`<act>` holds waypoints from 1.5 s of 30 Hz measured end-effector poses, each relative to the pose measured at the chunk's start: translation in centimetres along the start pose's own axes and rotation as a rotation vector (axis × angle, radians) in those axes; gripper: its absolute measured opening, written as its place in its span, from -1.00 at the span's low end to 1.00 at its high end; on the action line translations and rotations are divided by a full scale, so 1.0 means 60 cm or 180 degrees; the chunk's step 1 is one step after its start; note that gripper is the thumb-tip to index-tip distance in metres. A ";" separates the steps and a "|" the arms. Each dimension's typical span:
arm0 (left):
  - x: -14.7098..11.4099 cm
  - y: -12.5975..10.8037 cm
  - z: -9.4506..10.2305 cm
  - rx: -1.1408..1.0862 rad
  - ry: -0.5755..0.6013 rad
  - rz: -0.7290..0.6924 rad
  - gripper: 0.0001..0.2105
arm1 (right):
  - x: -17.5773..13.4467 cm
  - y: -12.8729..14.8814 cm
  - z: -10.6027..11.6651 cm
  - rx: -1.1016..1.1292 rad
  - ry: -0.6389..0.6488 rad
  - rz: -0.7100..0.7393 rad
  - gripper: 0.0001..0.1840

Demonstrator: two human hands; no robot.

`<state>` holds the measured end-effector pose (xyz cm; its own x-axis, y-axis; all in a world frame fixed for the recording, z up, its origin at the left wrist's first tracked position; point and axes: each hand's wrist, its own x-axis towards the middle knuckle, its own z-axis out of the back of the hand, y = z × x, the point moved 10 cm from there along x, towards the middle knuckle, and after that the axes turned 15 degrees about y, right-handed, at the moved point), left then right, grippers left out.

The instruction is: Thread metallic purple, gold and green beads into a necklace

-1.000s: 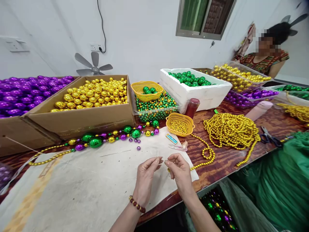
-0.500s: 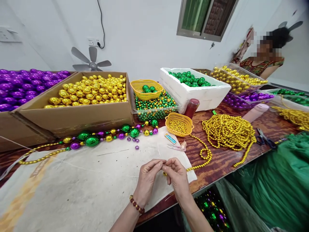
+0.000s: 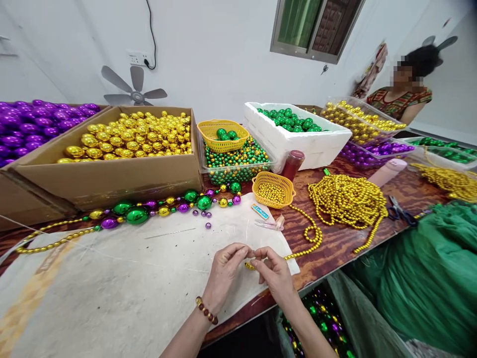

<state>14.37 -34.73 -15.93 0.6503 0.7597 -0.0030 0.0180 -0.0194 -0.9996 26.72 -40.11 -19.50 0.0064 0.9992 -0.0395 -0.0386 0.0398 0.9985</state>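
Note:
My left hand, with a brown bead bracelet on its wrist, is closed in a pinch over the white cloth; what lies between its fingertips is too small to make out. Close beside it, my right hand is closed around a string of small gold beads. The string's end pokes out between the two hands, and its other part curls across the wooden table. On the cloth behind the hands lie a small blue-and-orange packet, small snips and a long needle.
A yellow basket of small gold beads and a heap of gold bead strings stand beyond. A multicoloured bead garland runs before a cardboard box. Scissors lie at right, near a green sack. A person is at back right.
My fingertips have drawn slightly apart, and more of the gold bead string's end shows between them. The whole view has shifted a little.

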 end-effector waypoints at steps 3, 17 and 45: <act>0.005 -0.005 -0.003 0.0055 0.0000 -0.0031 -0.78 | 0.000 0.016 -0.002 -0.0453 0.0028 0.0105 -0.88; 0.044 -0.006 -0.035 0.0838 0.0927 0.0251 -0.76 | 0.015 0.109 0.001 -0.2112 0.0930 0.0701 -0.72; 0.062 0.020 -0.019 -0.0154 -0.0217 0.0227 -0.81 | 0.037 0.067 0.021 -0.1772 0.0410 0.0423 -0.55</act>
<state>17.67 -32.70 -17.13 0.5980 0.7978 -0.0775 0.0113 -0.1050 -0.9944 27.86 -37.73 -15.49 -0.1545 0.9869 0.0456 -0.5501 -0.1243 0.8258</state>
